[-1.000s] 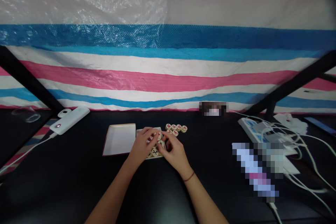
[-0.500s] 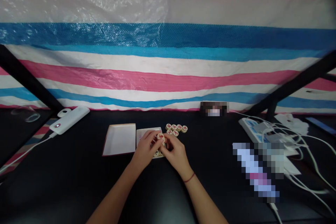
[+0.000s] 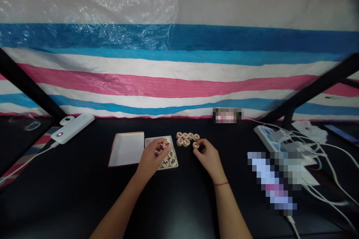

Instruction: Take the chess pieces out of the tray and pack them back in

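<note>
My left hand [image 3: 153, 158] is closed on a round xiangqi piece [image 3: 166, 145] with a red character, held over a white box [image 3: 175, 145]. Several pieces with dark characters [image 3: 165, 163] lie in the box; my fingers cover part of it. To the right, my right hand [image 3: 206, 155] pinches another red-marked xiangqi piece [image 3: 196, 145] at the near right side of a group of red-marked pieces [image 3: 185, 135]. Those stand in two short rows on the black table, some apparently stacked.
Left of the box lies an open lid [image 3: 126, 148], inside up. A white power bank [image 3: 73, 129] with a cable is at the far left. On the right are a power strip [image 3: 263, 134], tangled white cables and a blurred phone-like object [image 3: 270, 181]. A striped sheet [image 3: 179, 37] hangs behind.
My right hand has moved right, away from the box, with a piece, to the group of red-marked pieces. The left hand still holds its piece, and more of the box's contents shows.
</note>
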Action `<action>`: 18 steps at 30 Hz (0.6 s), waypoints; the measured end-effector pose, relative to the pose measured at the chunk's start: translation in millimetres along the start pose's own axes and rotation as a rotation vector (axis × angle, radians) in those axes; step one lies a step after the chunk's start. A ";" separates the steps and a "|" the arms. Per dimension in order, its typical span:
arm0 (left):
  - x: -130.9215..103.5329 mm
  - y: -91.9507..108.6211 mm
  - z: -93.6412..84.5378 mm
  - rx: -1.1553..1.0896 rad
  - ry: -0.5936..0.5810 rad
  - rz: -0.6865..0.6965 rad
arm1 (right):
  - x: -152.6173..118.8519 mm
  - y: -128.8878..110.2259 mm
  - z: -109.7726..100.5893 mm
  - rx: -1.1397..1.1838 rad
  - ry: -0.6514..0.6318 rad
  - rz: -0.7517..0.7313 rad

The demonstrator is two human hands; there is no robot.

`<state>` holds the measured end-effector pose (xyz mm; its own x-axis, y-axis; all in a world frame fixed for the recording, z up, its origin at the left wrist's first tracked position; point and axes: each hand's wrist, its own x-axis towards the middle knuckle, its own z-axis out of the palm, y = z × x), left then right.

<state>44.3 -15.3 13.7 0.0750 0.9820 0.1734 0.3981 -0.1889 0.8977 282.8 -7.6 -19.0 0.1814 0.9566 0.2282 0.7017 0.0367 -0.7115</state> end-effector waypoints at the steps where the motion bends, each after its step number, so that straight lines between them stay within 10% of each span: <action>1: -0.1 0.2 -0.3 0.001 -0.001 0.008 | -0.6 0.5 1.5 -0.009 -0.021 -0.012; 12: -1.7 4.6 -2.5 0.038 -0.132 0.112 | -7.5 -28.8 4.9 0.115 0.028 -0.199; 18: -2.8 5.1 -4.3 -0.051 -0.321 0.081 | -26.8 -69.2 19.0 0.372 -0.255 -0.468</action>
<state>42.1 -19.1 19.6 0.3917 0.9128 0.1156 0.3335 -0.2580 0.9068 216.3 -30.3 11.5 -0.2875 0.8521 0.4375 0.3730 0.5203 -0.7683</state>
